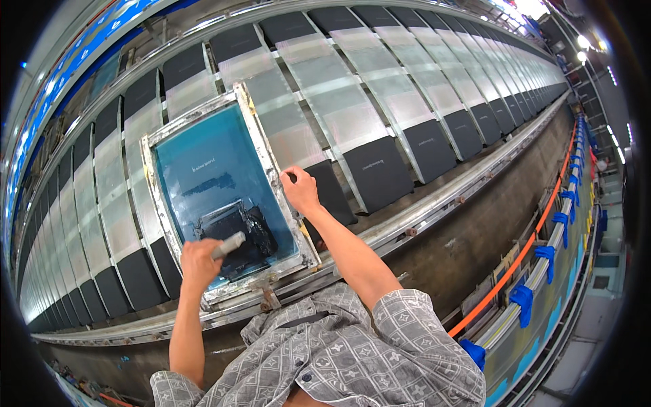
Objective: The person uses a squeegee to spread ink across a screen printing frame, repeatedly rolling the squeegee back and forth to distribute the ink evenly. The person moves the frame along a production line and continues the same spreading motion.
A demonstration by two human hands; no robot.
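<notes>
My left hand (198,259) is closed in a fist round the pale handle (228,245) of a squeegee (237,230), whose dark blade end lies inside the screen frame (203,132) in a patch of black ink (261,234). The handle sticks out to the right of my knuckles, tilted a little upward. My right hand (298,190) rests on the frame's right metal edge, fingers curled over the rail with the thumb on top; it grips the rail narrowly and carries nothing else. The frame lies flat on the long table (434,197), tilted in my view, its teal mesh (203,169) showing a thin dark smear near the middle and small pale lettering above it. The ink sits in the lower right part of the mesh, close to my left hand. Beneath and on both sides of the frame, black panels (380,173) lie in a row along the table, each with a clear, shiny sheet (352,108) running up from it; the row curves away to the far end. One panel lies just right of my right wrist, partly under the frame's corner, I think, though the arm hides the joint. Along the right side runs an orange rail (536,224) with blue clips (521,298) below it. My patterned grey shirt (339,359) fills the bottom.
</notes>
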